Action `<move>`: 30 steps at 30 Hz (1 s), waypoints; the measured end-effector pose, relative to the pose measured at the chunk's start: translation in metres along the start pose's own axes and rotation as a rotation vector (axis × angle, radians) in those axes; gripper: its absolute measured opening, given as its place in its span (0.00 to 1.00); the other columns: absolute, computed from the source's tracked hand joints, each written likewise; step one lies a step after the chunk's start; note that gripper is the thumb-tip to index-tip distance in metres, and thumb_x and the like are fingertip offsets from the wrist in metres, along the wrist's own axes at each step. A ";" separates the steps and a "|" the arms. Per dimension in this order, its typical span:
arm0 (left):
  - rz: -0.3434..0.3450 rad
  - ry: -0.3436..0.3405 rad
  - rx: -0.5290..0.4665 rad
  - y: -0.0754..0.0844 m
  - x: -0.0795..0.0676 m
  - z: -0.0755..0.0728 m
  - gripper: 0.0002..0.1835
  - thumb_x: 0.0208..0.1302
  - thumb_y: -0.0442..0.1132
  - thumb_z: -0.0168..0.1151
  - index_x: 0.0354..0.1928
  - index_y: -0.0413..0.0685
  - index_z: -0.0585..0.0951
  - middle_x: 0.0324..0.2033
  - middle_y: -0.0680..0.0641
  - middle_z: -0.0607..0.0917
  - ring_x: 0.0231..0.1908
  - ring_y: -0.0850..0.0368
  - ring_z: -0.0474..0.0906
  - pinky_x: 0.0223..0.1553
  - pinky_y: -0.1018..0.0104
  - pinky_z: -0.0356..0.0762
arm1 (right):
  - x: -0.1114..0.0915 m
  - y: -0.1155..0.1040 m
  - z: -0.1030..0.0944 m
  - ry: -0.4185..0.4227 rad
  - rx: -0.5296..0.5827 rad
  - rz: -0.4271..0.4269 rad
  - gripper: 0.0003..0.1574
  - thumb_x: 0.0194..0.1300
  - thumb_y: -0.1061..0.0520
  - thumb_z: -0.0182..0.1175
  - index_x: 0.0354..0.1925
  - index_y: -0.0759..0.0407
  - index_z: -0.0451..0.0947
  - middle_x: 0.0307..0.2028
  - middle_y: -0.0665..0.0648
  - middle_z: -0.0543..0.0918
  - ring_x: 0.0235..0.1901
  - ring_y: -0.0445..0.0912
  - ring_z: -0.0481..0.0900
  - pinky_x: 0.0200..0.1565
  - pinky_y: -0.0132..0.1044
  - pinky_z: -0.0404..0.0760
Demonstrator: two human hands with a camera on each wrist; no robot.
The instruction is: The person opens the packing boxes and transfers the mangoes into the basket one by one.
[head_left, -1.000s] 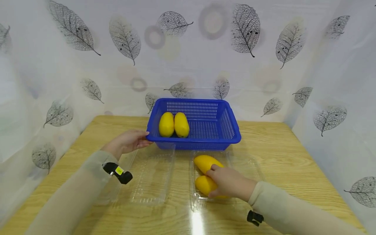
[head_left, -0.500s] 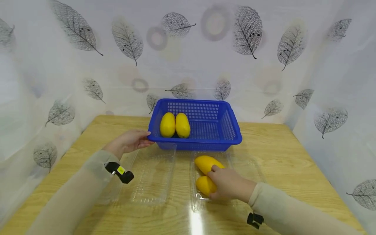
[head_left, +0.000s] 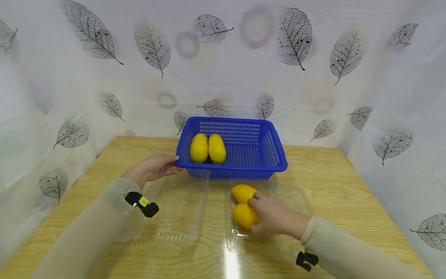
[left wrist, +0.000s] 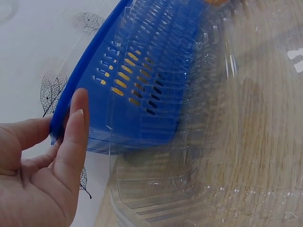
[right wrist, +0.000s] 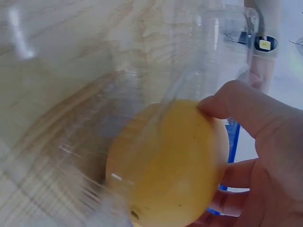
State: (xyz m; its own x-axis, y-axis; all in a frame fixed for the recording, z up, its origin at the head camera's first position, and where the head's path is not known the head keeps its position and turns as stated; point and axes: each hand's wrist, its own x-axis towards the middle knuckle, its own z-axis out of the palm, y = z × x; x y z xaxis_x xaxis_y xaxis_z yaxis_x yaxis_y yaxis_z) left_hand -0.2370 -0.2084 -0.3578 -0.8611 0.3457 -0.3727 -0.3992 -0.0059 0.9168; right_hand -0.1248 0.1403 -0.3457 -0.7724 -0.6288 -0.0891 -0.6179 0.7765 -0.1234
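My right hand [head_left: 275,215] grips the near yellow-orange mango [head_left: 245,216], thumb on its near side and fingers over its far side. A second mango [head_left: 242,192] lies just behind it, partly covered by the fingers. Both are in a clear plastic clamshell box [head_left: 230,236]. In the right wrist view the mango [right wrist: 165,165] fills the middle, seen through clear plastic. At the front left corner of a blue plastic basket [head_left: 230,167], my left hand [head_left: 156,168] pinches the rim between thumb and fingers. Two yellow mangoes [head_left: 199,148] lie side by side in its left half.
Another clear clamshell box [head_left: 181,217] stands open on the left, in front of the basket, its lid under the left forearm. Everything stands on a wood-grain table [head_left: 313,174]. A white leaf-print curtain [head_left: 226,73] closes off the back and sides.
My right hand has shifted slightly right. The near mango has turned and moved up against the far one. The left hand stays on the basket rim.
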 end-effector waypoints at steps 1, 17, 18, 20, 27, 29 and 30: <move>0.000 0.002 -0.003 0.000 0.000 0.000 0.18 0.65 0.38 0.41 0.50 0.31 0.64 0.30 0.45 0.81 0.33 0.55 0.78 0.49 0.59 0.63 | 0.000 0.000 -0.002 0.017 -0.001 -0.006 0.37 0.38 0.43 0.63 0.44 0.64 0.71 0.36 0.55 0.70 0.25 0.41 0.68 0.24 0.33 0.70; 0.009 0.002 0.004 -0.001 -0.001 0.002 0.15 0.64 0.38 0.42 0.46 0.33 0.67 0.30 0.44 0.81 0.34 0.54 0.78 0.47 0.59 0.65 | 0.003 0.008 -0.034 0.179 0.022 -0.039 0.35 0.40 0.44 0.63 0.46 0.60 0.70 0.37 0.52 0.69 0.25 0.38 0.67 0.24 0.26 0.70; 0.009 0.003 0.001 -0.001 -0.001 0.002 0.14 0.64 0.38 0.42 0.45 0.34 0.67 0.30 0.44 0.81 0.33 0.54 0.78 0.47 0.60 0.66 | 0.003 0.010 -0.036 0.184 0.026 -0.041 0.35 0.40 0.44 0.63 0.46 0.60 0.70 0.38 0.52 0.69 0.25 0.38 0.67 0.24 0.26 0.70; 0.010 0.003 -0.007 -0.001 -0.001 0.002 0.13 0.64 0.38 0.42 0.44 0.34 0.67 0.29 0.44 0.81 0.33 0.54 0.78 0.46 0.61 0.67 | 0.005 0.013 -0.039 0.200 0.027 -0.051 0.35 0.40 0.44 0.63 0.46 0.60 0.70 0.38 0.52 0.69 0.26 0.38 0.67 0.25 0.26 0.71; 0.013 0.013 -0.005 -0.002 -0.002 0.003 0.14 0.64 0.38 0.43 0.44 0.34 0.68 0.29 0.43 0.81 0.34 0.53 0.78 0.45 0.62 0.69 | 0.010 0.022 -0.046 0.231 0.003 -0.056 0.36 0.40 0.42 0.62 0.47 0.58 0.70 0.39 0.52 0.69 0.26 0.38 0.68 0.24 0.25 0.70; 0.017 0.007 -0.001 -0.003 -0.003 0.002 0.14 0.64 0.38 0.43 0.44 0.34 0.68 0.30 0.43 0.81 0.34 0.53 0.78 0.46 0.61 0.67 | 0.011 0.023 -0.047 0.235 -0.002 -0.048 0.36 0.40 0.42 0.62 0.47 0.58 0.70 0.39 0.52 0.70 0.27 0.39 0.68 0.25 0.26 0.71; 0.016 0.009 -0.003 -0.003 -0.003 0.002 0.14 0.64 0.38 0.43 0.44 0.34 0.68 0.30 0.43 0.81 0.34 0.53 0.78 0.46 0.60 0.66 | 0.012 0.024 -0.047 0.238 -0.001 -0.043 0.36 0.40 0.42 0.62 0.47 0.58 0.70 0.40 0.52 0.70 0.27 0.39 0.68 0.25 0.26 0.71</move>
State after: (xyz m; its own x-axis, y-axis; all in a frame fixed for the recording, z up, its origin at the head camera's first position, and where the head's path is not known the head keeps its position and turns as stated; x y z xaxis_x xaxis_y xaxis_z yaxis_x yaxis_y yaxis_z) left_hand -0.2327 -0.2075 -0.3593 -0.8701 0.3375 -0.3591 -0.3862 -0.0143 0.9223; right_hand -0.1560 0.1535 -0.3033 -0.7584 -0.6339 0.1518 -0.6507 0.7496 -0.1208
